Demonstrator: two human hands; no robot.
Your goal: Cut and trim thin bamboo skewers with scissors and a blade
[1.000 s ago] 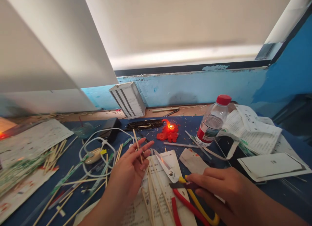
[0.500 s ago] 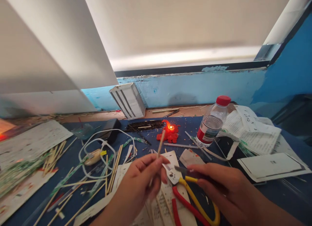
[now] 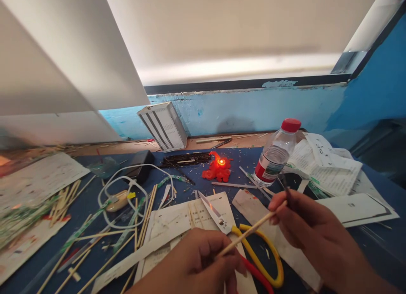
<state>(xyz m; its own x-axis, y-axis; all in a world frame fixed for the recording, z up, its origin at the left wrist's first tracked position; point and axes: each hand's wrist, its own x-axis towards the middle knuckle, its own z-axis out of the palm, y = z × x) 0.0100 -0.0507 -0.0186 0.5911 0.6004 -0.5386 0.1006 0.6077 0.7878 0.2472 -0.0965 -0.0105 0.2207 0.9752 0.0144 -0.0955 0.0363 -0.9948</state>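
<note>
My left hand [image 3: 212, 260] is closed around a thin wooden stick [image 3: 250, 230], which slants up to the right. At the stick's far end, my right hand [image 3: 307, 226] is closed with its fingertips against the tip. A thin dark blade-like tool [image 3: 288, 191] sticks up from the right hand, partly hidden by the fingers. Scissors [image 3: 230, 230] with red and yellow handles lie open under the hands on printed paper [image 3: 168, 226]. Beyond them a small flame burns on a lump of melted red wax [image 3: 218, 171].
A water bottle [image 3: 274, 159] with a red cap stands at right, beside folded papers [image 3: 323, 165]. A white box [image 3: 165, 127] leans near the wall. Dark sticks [image 3: 190, 159] lie behind the wax. At left are a white cable [image 3: 127, 180], loose wooden sticks [image 3: 68, 197] and papers.
The stick has swung from pointing at the wax to slanting right. My right hand has moved right and up from the scissors to the stick's end. My left hand has lowered slightly.
</note>
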